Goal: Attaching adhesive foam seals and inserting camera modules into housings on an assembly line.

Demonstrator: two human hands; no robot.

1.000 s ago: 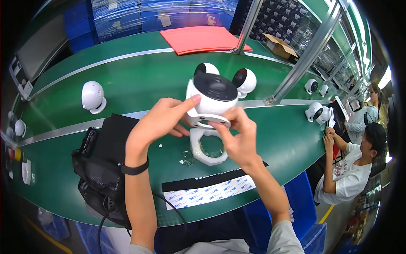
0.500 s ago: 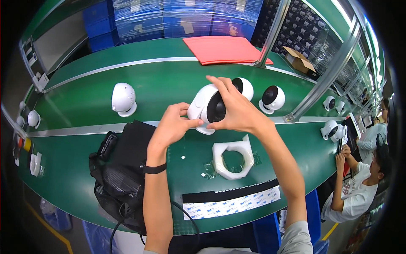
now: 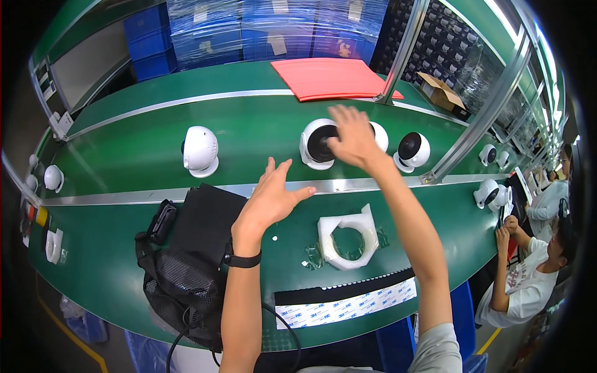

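A white ball-shaped camera with a black front (image 3: 307, 144) stands on its base on the far green strip. My right hand (image 3: 357, 138) is over its right side, fingers stretched out and thumb in front of the black front; whether it touches is unclear. My left hand (image 3: 272, 200) hovers by the metal rail with fingers apart, holding nothing. Behind my right hand a second white camera (image 3: 380, 135) is partly hidden. Another camera (image 3: 415, 150) stands to its right, and one turned away (image 3: 201, 151) stands to the left. A white foam holder (image 3: 348, 237) lies on the near bench between my forearms.
A metal rail (image 3: 143, 196) divides the near bench from the far strip. Left lies a black mesh bag (image 3: 180, 283) with cables. An adhesive-backed strip (image 3: 348, 301) lies in front. A red sheet (image 3: 336, 78) lies at the back. A co-worker (image 3: 525, 273) works at the right.
The camera held in both hands now stands on the far strip. My hands have parted, the left dropping back and the right opening. The other cameras on that strip sit farther right.
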